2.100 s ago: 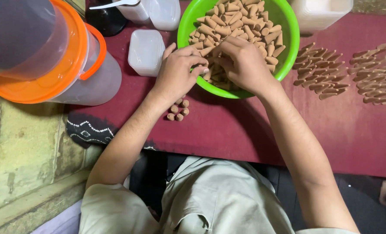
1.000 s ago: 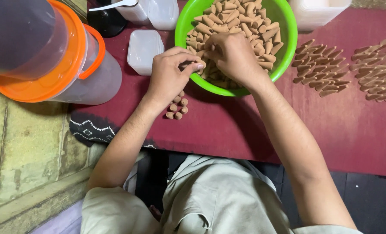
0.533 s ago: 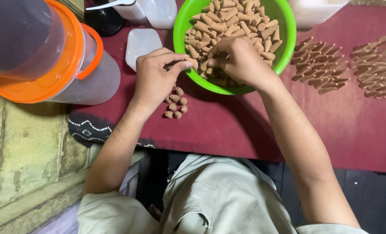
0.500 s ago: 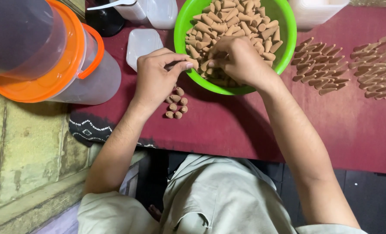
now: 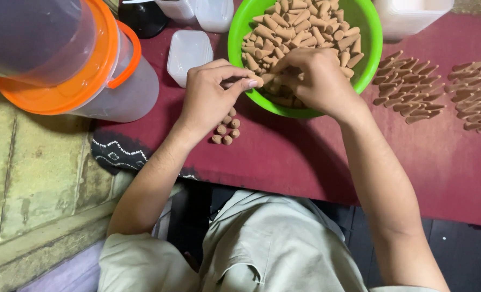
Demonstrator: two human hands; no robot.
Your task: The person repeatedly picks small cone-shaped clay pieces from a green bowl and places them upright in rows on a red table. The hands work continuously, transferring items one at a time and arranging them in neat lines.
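A green bowl (image 5: 367, 59) full of brown cone-shaped pieces (image 5: 300, 27) stands on a dark red cloth (image 5: 316, 162). My left hand (image 5: 211, 100) hovers at the bowl's near left rim, thumb and fingers pinched on a cone. My right hand (image 5: 311, 78) reaches into the bowl's near side, fingers curled over several cones, meeting the left fingertips. A small cluster of cones (image 5: 225, 130) stands upright on the cloth just under my left hand.
Rows of cones (image 5: 413, 89) lie on the cloth at the right. Clear plastic boxes (image 5: 187, 51) sit left of the bowl. A large clear bucket with orange lid and handle (image 5: 73, 65) stands at the left, on a stone ledge (image 5: 29, 178).
My left hand has shifted from the cluster on the cloth back to the bowl's rim, meeting the right hand. The right hand stays in the bowl.
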